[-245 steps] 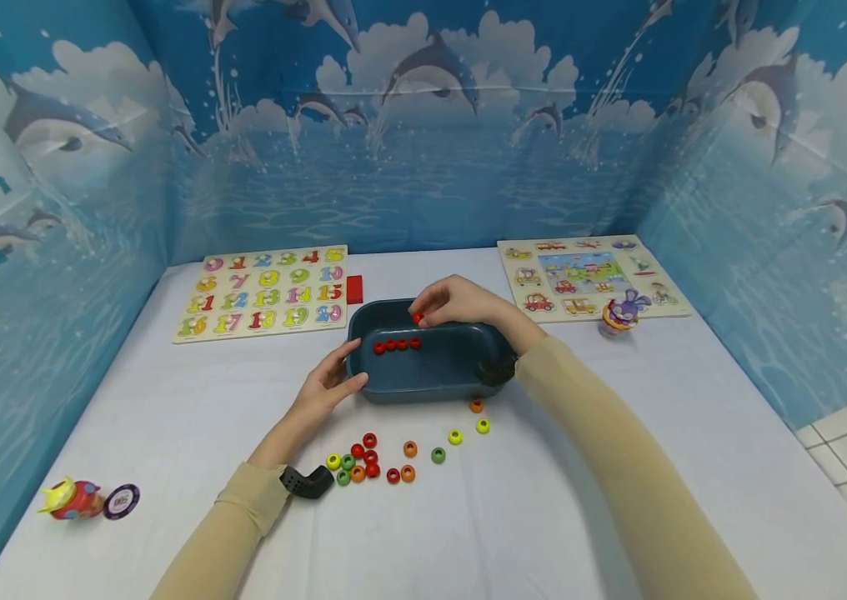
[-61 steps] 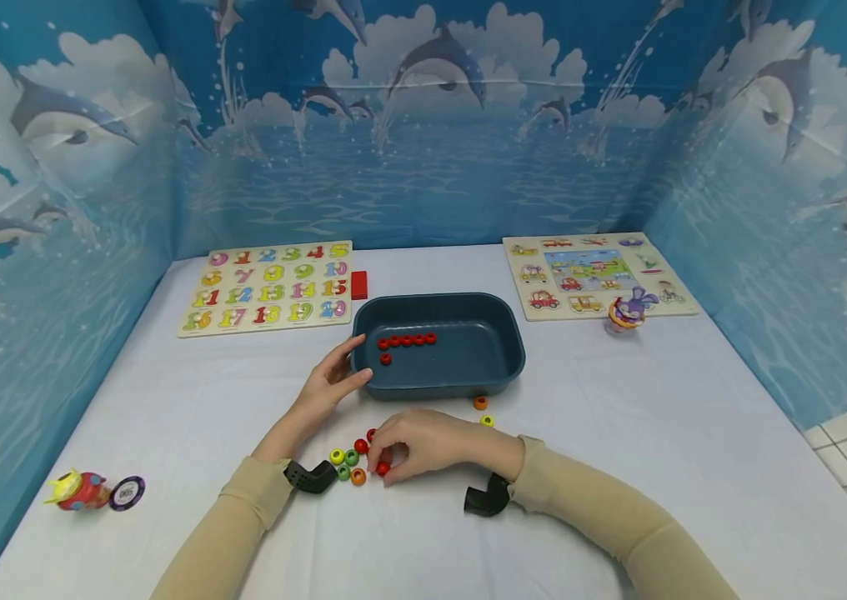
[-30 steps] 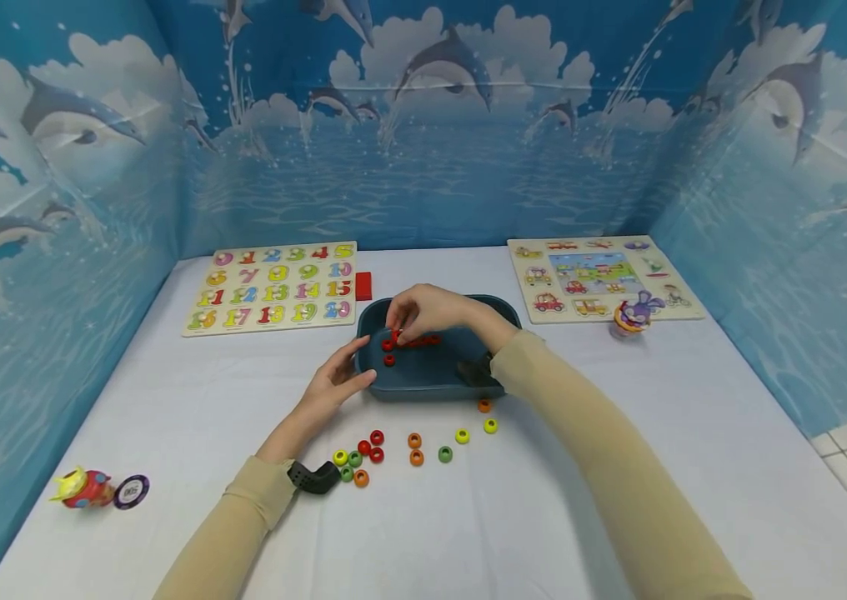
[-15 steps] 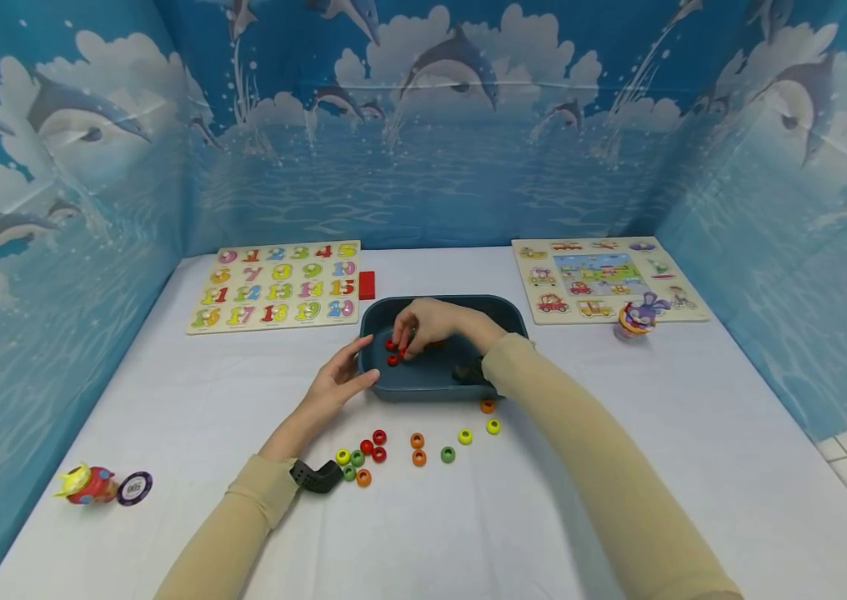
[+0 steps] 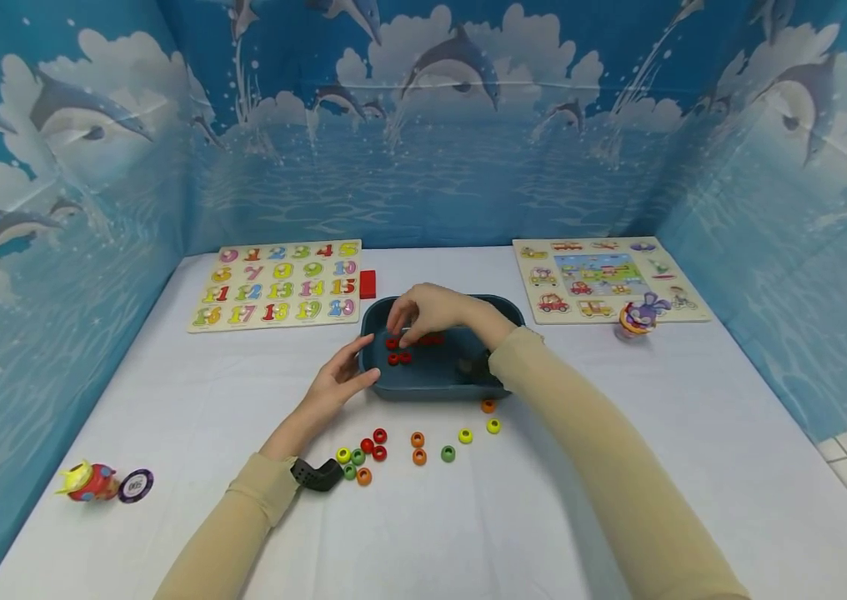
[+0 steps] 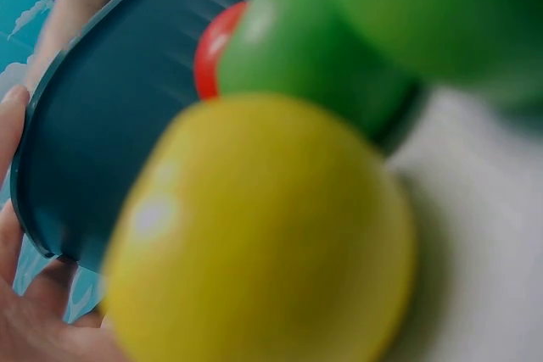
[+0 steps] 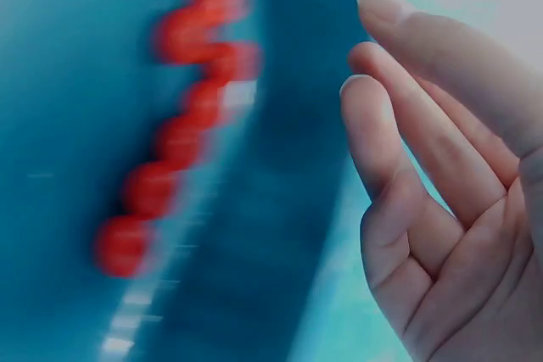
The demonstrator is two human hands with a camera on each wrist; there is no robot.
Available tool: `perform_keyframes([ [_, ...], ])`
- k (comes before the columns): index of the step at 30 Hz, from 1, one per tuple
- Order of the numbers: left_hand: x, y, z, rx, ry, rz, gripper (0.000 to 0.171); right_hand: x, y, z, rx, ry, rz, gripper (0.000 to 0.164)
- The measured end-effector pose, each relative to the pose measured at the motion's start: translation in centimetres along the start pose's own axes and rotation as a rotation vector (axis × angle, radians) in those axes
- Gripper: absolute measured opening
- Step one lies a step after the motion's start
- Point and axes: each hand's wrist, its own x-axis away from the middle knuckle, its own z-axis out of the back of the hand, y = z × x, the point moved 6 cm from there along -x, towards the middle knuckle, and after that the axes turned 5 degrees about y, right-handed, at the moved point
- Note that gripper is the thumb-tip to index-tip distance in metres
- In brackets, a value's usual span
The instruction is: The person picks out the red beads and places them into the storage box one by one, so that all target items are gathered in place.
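Note:
A dark teal tray (image 5: 453, 390) stands mid-table in the head view. My left hand (image 5: 326, 390) rests against its left end, thumb and fingers spread along the outer wall. Inside, several red beads (image 7: 151, 190) form a row, with two more red beads (image 5: 399, 359) side by side in front of it. Over these beads my right hand (image 5: 434, 312) hovers and hides part of the row. In the right wrist view its thumb and fingertips are apart, with nothing between them. Close to the left wrist camera loom a yellow bead (image 6: 263, 235) and blurred green beads (image 6: 314, 48).
Loose red beads (image 5: 379, 453), orange beads (image 5: 419, 457), yellow beads (image 5: 464, 436) and green beads (image 5: 448, 453) lie before the tray. Behind are a number board (image 5: 273, 283), a red block (image 5: 368, 284) and a vehicle puzzle (image 5: 596, 279). A rabbit toy (image 5: 639, 317) stands right; a red-yellow toy (image 5: 91, 482) and round chip (image 5: 136, 486) lie left.
My right hand has carried a red bead from the table into the tray, set it beside the front one, let go and risen slightly. The left hand has stayed at the tray.

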Motion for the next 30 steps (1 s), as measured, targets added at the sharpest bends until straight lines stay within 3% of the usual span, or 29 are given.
perform_keyframes([
  [4, -0.1, 0.1, 0.0, 0.006, 0.000, 0.016, 0.057, 1.7, -3.5, 2.1, -0.039, 0.097, 0.119, 0.037],
  [7, 0.1, 0.3, 0.0, 0.011, -0.003, 0.034, 0.057, 3.5, -6.0, 2.3, -0.059, 0.172, 0.178, 0.039],
  [11, 0.5, 1.3, -0.1, 0.017, -0.011, 0.043, 0.059, 6.1, -8.2, 0.6, -0.075, 0.251, 0.221, 0.036],
  [14, 0.6, 1.7, -0.2, 0.015, -0.014, 0.032, 0.059, 7.8, -9.1, -1.6, -0.107, 0.249, 0.255, 0.031],
  [18, 0.2, 0.9, -0.1, -0.005, -0.005, 0.029, 0.058, 9.3, -9.3, -5.1, -0.170, 0.177, 0.269, 0.028],
  [22, -0.2, 0.1, 0.0, -0.015, 0.005, 0.027, 0.058, 9.9, -8.4, -8.4, -0.189, 0.104, 0.209, 0.027],
  [26, -0.2, -0.1, 0.1, -0.009, 0.008, 0.013, 0.059, 9.7, -7.0, -10.4, -0.120, 0.100, 0.140, 0.027],
  [30, -0.1, -0.1, 0.1, 0.002, 0.005, 0.017, 0.058, 9.2, -6.2, -11.4, -0.012, 0.127, 0.139, 0.025],
])
